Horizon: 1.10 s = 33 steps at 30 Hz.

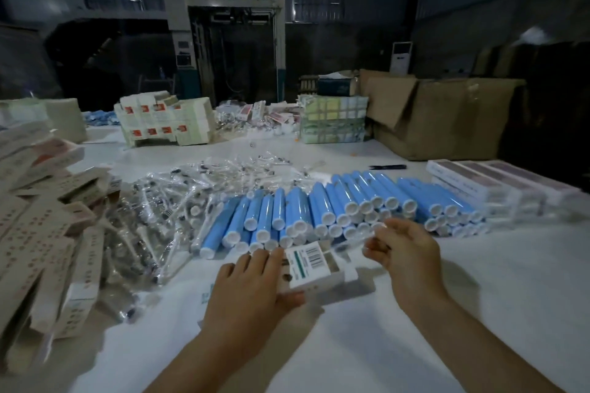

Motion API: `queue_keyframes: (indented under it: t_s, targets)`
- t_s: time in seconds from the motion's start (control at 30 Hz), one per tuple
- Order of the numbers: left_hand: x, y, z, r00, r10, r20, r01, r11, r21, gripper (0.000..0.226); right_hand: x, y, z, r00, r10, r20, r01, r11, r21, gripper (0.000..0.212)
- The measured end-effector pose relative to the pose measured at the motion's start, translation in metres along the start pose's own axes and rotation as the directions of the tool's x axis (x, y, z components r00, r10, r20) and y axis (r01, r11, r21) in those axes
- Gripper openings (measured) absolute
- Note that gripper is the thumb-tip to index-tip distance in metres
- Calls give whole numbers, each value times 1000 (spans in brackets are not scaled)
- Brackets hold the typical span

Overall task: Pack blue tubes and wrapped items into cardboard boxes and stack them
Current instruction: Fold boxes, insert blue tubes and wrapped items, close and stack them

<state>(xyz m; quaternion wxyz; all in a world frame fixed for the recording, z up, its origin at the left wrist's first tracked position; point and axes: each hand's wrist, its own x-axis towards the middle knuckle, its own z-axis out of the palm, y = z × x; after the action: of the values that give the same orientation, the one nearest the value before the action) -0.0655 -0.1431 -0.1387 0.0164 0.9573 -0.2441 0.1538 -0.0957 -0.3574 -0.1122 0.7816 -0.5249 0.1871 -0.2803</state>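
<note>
The counter [479, 281] carries the blue tubes [335, 207] in a row ahead, wrapped items [178, 201] heaped to their left. The box [314, 268] sits just before the tubes, its end open. The left hand [252, 284] grips its near side; keep it steady there. The right hand [405, 252] hovers beside the flap, fingers loosely curled; whether it pinches anything I cannot tell. Feed contents in straight.

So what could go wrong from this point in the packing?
1. The left hand holds the small open box only by one side, so it might tip or slide while being filled.
2. The right hand pinches something clear and blurred beside the blue tubes; brushing that loose pile could set tubes rolling.
3. The wrapped items lie tangled, so picking one may drag others.
</note>
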Motion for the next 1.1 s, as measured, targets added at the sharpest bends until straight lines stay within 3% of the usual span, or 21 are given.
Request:
queue_keyframes:
  t_s: [0.43,0.57,0.63,0.83,1.1]
  targets:
    - [2,5,6,994,0,-109,-3,1000,-31,79,-13,25,14,992,-121,-31,106,947,-302,13]
    - [3,6,6,993,-5,-121,-3,997,-72,78,-27,36,21,973,-157,166,214,880,-423,10]
    - [3,4,7,992,-6,-127,-4,997,-81,77,-32,39,23,960,-95,263,215,851,-479,28]
    - [5,-5,10,989,-24,-146,16,998,-59,74,-31,31,12,922,-336,194,388,780,-491,16]
    - [4,-4,11,984,-53,-169,48,998,-29,76,-34,38,11,936,-229,267,336,809,-483,31]
